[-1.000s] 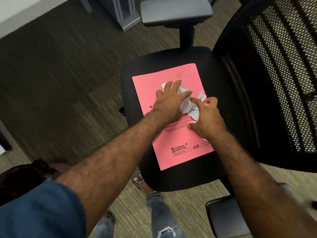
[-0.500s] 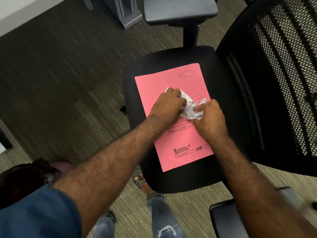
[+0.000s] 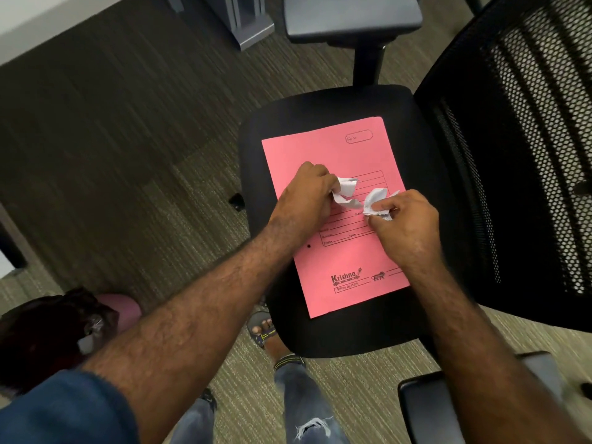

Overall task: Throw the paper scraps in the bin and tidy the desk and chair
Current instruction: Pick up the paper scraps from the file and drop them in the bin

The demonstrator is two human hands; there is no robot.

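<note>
Left hand (image 3: 307, 195): I see fingers clamped on a scrap (image 3: 346, 190).
Right hand (image 3: 405, 222): pinching another scrap (image 3: 376, 201).
Folder (image 3: 336, 257): flat on chair (image 3: 288, 129).

A: Which colours do you see on the chair?

B: The chair seat (image 3: 426, 129) is plain black. The backrest (image 3: 528, 139) is black too, a mesh with many small holes. The armrest pad (image 3: 349, 17) is dark grey.

A: And the file folder (image 3: 323, 155)?

B: It is pink, with thin black printed lines and black lettering. The paper scraps (image 3: 347, 190) over it are white.

A: What about the floor?

B: The carpet (image 3: 112, 139) is brown and beige with fine stripes, darker in one part. The sleeve (image 3: 64, 411) is blue, the jeans (image 3: 307, 408) faded blue-grey.
</note>
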